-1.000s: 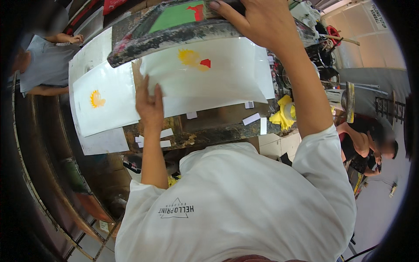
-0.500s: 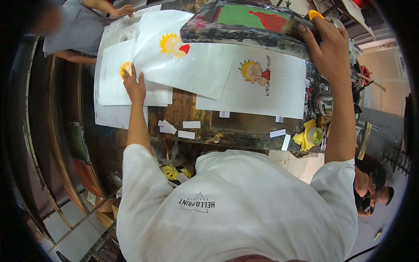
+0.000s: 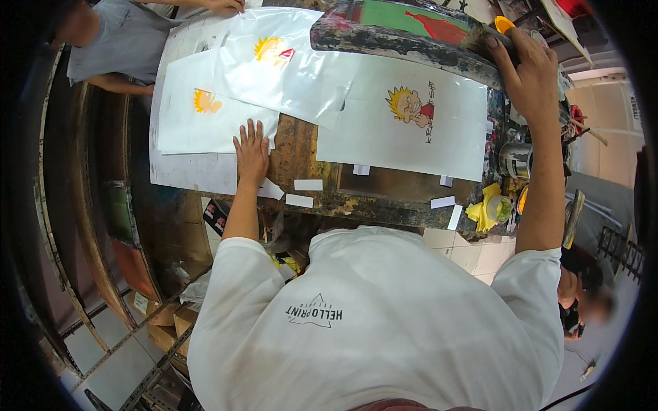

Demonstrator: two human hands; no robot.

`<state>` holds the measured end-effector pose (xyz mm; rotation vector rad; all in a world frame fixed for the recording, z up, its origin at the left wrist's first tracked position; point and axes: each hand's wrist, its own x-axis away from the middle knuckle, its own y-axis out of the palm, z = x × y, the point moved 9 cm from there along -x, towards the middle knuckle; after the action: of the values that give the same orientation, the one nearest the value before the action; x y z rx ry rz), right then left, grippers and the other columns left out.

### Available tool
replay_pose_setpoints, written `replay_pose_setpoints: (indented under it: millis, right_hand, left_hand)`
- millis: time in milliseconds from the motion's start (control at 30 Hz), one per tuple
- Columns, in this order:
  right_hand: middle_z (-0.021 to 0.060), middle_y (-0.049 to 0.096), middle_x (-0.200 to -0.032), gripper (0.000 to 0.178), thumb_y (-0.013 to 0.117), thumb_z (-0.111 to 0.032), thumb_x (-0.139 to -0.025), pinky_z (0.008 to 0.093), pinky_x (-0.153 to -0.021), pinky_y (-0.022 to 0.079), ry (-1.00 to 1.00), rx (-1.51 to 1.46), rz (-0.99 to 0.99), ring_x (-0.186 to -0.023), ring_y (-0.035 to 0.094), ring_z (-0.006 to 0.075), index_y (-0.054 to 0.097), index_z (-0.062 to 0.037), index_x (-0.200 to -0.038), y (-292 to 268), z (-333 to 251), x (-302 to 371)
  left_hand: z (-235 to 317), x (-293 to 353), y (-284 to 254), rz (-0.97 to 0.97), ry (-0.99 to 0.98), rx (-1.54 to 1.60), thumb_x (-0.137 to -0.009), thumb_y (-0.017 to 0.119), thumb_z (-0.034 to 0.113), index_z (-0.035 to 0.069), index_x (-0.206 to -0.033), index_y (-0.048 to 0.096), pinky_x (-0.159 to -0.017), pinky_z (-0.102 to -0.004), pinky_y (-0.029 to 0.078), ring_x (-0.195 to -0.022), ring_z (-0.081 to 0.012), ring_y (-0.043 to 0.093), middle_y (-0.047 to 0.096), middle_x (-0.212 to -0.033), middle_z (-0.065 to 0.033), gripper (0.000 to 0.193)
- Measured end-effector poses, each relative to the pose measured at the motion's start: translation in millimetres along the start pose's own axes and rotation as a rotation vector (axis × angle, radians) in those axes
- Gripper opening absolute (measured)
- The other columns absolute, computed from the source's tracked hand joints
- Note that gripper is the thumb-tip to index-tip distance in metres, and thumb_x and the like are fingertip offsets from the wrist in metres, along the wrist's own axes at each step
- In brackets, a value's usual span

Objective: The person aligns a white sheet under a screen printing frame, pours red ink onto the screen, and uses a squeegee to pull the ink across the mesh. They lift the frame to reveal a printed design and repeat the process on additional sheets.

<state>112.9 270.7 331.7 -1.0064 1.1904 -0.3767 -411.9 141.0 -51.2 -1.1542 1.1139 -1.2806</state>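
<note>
My left hand (image 3: 252, 152) lies flat, fingers spread, at the near right edge of a white sheet (image 3: 185, 127) printed with a small yellow and orange cartoon head. My right hand (image 3: 526, 75) is closed on the right end of a paint-stained screen printing frame (image 3: 404, 46), held tilted up at the far side of the table. Its mesh is green with a red patch. Under the frame lies a white sheet (image 3: 356, 133) bearing a finished-looking cartoon figure in red and yellow. Overlapping both sheets is a glossy, wavy one (image 3: 288, 89) with a yellow head and a red patch.
A co-worker in grey (image 3: 127, 41) stands at the far left, one hand at the glossy sheet's far edge. White paper slips (image 3: 308, 185) dot the stained wooden table (image 3: 295, 147). A yellow cloth (image 3: 485, 209) and a metal can (image 3: 514, 161) sit at its right.
My left hand has moved right and nearer me, off the printed head to the sheet's edge. The glossy sheet has shifted away from me. My right hand still grips the frame.
</note>
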Motion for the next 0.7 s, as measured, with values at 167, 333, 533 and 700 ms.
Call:
replay_pose_setpoints:
  millis: [167,333,533,700]
  right_hand:
    - [0.0156,0.073,-0.107,0.048,0.065,-0.049,-0.102,0.0438,-0.097,0.040,-0.014,0.014,-0.041,-0.100,0.066,0.0336,0.071,-0.0033,-0.115,-2.4,-0.5,-3.1]
    - [0.0180,0.065,-0.086,0.044,0.069,-0.044,-0.097,0.0517,-0.090,0.041,0.176,-0.136,-0.113,-0.089,0.064,0.0365,0.061,-0.0032,-0.085,-13.3,-4.9,-8.9]
    - [0.0175,0.069,-0.083,0.056,0.061,-0.057,-0.100,0.0491,-0.089,0.040,0.116,-0.074,-0.071,-0.087,0.067,0.0361,0.063,-0.0031,-0.087,-15.1,-7.8,-9.9]
    - [0.0176,0.070,-0.084,0.058,0.058,-0.059,-0.100,0.0491,-0.089,0.039,0.125,-0.066,-0.085,-0.088,0.068,0.0354,0.065,-0.0016,-0.091,-15.4,-5.4,-12.8]
  left_hand:
    - [-36.1,-17.2,-8.7,-0.061,-0.103,0.445,-0.117,0.026,0.041,0.015,-0.165,0.041,-0.131,-0.0578,0.004,-0.162,-0.0375,0.021,0.032,-0.174,-0.0087,0.056]
    - [-10.1,-48.4,-83.1,-0.130,-0.007,0.491,-0.117,0.028,0.041,0.014,-0.161,0.047,-0.132,-0.0546,0.006,-0.160,-0.0368,0.028,0.045,-0.167,-0.0105,0.055]
    - [129.9,-57.2,-90.7,-0.097,0.153,0.410,-0.116,0.032,0.040,0.017,-0.159,0.051,-0.130,-0.0592,0.014,-0.156,-0.0390,0.037,0.051,-0.163,-0.0087,0.052]
    - [300.2,-49.3,-42.9,-0.050,0.455,0.177,-0.114,0.042,0.037,0.012,-0.151,0.057,-0.126,-0.0721,0.012,-0.155,-0.0402,0.037,0.053,-0.161,-0.0038,0.047]
